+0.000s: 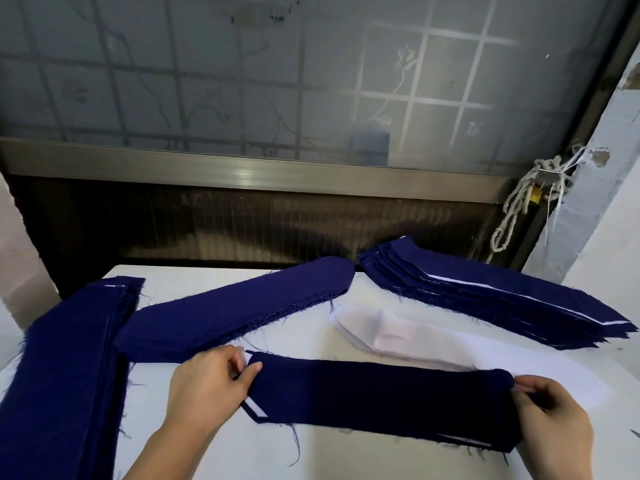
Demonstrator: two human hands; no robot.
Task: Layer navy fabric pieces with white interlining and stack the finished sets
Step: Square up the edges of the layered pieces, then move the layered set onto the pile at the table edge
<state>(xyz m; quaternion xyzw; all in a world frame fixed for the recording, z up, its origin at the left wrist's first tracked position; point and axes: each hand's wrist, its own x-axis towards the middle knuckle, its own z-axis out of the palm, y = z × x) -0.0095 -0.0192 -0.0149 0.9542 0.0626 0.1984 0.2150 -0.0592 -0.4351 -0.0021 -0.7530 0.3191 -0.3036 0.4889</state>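
A navy fabric piece [381, 400] lies flat on the white table [311, 459] in front of me, with white interlining showing at its left tip and lower right edge. My left hand [211, 382] pinches its left end. My right hand [550, 407] pinches its right end. A pile of white interlining [391, 336] lies just behind it. A stack of plain navy pieces [239, 310] sits at centre left. A fanned stack of navy pieces with white edges [485, 299] lies at the back right.
Another long navy stack [69, 368] runs down the table's left side. Behind the table stand a dark wall panel and a frosted window [242, 81]. A knotted rope [526, 199] hangs at the right by a grey pillar.
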